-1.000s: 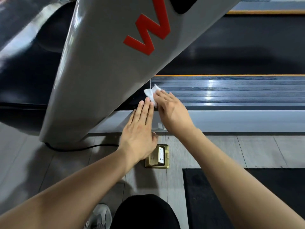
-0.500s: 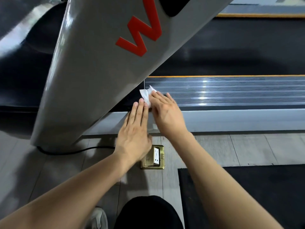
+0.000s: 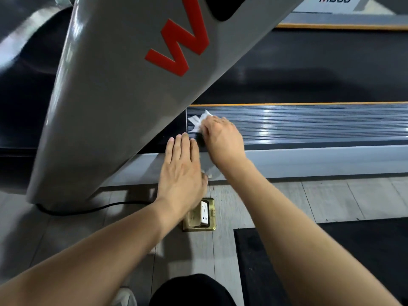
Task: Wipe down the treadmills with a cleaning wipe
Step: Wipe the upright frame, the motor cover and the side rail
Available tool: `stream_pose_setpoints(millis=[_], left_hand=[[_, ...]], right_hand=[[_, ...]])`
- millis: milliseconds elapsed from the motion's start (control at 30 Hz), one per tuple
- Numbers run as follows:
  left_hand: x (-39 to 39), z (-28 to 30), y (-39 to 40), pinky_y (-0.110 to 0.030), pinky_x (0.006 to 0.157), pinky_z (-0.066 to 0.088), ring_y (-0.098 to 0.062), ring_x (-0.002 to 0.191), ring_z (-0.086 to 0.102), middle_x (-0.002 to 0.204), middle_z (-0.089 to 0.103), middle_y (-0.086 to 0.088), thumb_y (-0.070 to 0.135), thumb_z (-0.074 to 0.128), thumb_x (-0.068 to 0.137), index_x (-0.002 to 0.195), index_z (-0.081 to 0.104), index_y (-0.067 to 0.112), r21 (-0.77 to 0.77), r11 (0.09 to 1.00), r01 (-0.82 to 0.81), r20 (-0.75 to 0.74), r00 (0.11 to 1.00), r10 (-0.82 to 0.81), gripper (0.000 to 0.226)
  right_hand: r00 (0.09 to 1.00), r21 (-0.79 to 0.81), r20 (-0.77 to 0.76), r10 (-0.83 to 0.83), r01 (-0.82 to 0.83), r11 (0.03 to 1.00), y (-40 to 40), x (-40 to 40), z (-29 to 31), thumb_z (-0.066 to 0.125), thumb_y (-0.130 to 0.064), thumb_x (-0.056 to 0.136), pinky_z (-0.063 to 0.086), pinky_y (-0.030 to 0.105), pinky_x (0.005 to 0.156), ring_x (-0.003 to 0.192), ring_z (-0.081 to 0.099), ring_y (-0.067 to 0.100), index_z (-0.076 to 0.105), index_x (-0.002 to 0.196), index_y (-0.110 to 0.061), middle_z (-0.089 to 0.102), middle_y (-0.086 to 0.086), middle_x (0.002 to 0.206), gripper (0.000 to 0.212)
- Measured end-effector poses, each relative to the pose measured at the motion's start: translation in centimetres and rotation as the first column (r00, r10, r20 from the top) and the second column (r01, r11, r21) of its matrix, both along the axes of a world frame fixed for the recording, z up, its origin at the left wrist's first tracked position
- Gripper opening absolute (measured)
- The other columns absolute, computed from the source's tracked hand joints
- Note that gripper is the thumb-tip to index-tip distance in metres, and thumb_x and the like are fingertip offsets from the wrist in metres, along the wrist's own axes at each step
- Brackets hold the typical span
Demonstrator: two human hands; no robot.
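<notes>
Right hand [image 3: 223, 142] is pressing a crumpled white cleaning wipe [image 3: 198, 122] onto the ribbed side rail [image 3: 309, 124] of the treadmill, at the rail's left end, right where the grey upright [image 3: 114, 102] meets it. Fingers are curling over the wipe, grip grasping it; part of the wipe is sticking out to the left and above the fingers. Hand is a bit blurred.

Left hand [image 3: 182, 171] is lying flat, fingers straight and together, grip released, holding nothing. It is resting against the grey lower skirt [image 3: 320, 160] of the treadmill frame just beside the right hand, with fingertips reaching the dark edge below the rail. Hands are near each other; cannot tell if they are touching.

The grey upright is slanting across the upper left and is carrying a red letter W [image 3: 178, 45]. The black running belt [image 3: 309, 76] is lying beyond the rail, with an orange stripe [image 3: 298, 104] along its near edge.

On the floor [image 3: 320, 199], a brass floor socket [image 3: 199, 215] with a white outlet face is sitting just below the left wrist. A black cable [image 3: 92, 208] is running out from the upright's base. A black mat [image 3: 364, 250] is lying at lower right. A dark-clothed knee [image 3: 192, 290] and a bit of a pale shoe [image 3: 125, 297] are showing at the bottom edge.
</notes>
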State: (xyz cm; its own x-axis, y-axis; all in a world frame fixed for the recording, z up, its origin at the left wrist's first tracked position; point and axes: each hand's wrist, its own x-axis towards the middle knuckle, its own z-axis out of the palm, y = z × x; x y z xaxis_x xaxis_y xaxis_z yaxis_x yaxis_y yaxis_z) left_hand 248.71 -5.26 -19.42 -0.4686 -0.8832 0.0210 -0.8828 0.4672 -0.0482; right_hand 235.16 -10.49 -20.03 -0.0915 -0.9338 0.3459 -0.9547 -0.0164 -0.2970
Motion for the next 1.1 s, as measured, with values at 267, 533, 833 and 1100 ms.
stream_pose_setpoints(millis=[267,533,833,1100], left_hand=[[1.1,0.6,-0.7,-0.043,0.126,-0.013,-0.030,0.153,-0.028,0.163,-0.034,-0.011,0.043,0.038,0.102,0.158,-0.024,0.013,0.169,0.984,0.056,-0.036,0.998,-0.051,0.088],[0.5,1.6,-0.7,-0.043,0.127,-0.011,-0.028,0.154,-0.024,0.166,-0.028,-0.013,0.045,0.036,0.103,0.161,-0.013,0.011,0.185,0.983,0.014,0.051,0.998,-0.024,0.083],[0.6,2.1,-1.0,-0.042,0.127,-0.011,-0.028,0.153,-0.028,0.164,-0.034,-0.011,0.052,0.040,0.101,0.158,-0.025,0.015,0.264,0.964,0.023,0.078,0.996,-0.045,0.095],[0.2,1.9,-0.8,-0.042,0.127,-0.009,-0.028,0.154,-0.024,0.166,-0.029,-0.011,0.050,0.049,0.099,0.160,-0.019,0.014,0.219,0.976,0.004,0.115,0.993,-0.030,0.098]], right_hand=[[0.889,0.119,-0.039,-0.457,0.458,0.881,-0.8,-14.9,0.9,0.048,0.003,0.089,0.041,0.037,0.103,0.125,0.054,0.035,0.064,0.122,-0.002,0.058,0.019,0.132,0.037],[0.958,0.160,0.061,0.280,-0.287,0.945,-2.5,-0.2,0.2,0.057,-0.007,0.090,0.040,0.034,0.108,0.128,0.054,0.029,0.063,0.124,-0.008,0.060,0.012,0.135,0.034],[0.843,0.110,0.097,-0.529,0.520,0.847,0.9,-14.4,0.7,0.040,-0.003,0.097,0.041,0.040,0.083,0.107,0.056,0.038,0.064,0.120,-0.009,0.068,0.018,0.108,0.033],[0.970,0.000,0.182,0.163,-0.166,0.986,3.0,-0.2,0.4,0.047,-0.008,0.095,0.043,0.036,0.092,0.111,0.062,0.032,0.067,0.122,-0.008,0.069,0.010,0.118,0.033]])
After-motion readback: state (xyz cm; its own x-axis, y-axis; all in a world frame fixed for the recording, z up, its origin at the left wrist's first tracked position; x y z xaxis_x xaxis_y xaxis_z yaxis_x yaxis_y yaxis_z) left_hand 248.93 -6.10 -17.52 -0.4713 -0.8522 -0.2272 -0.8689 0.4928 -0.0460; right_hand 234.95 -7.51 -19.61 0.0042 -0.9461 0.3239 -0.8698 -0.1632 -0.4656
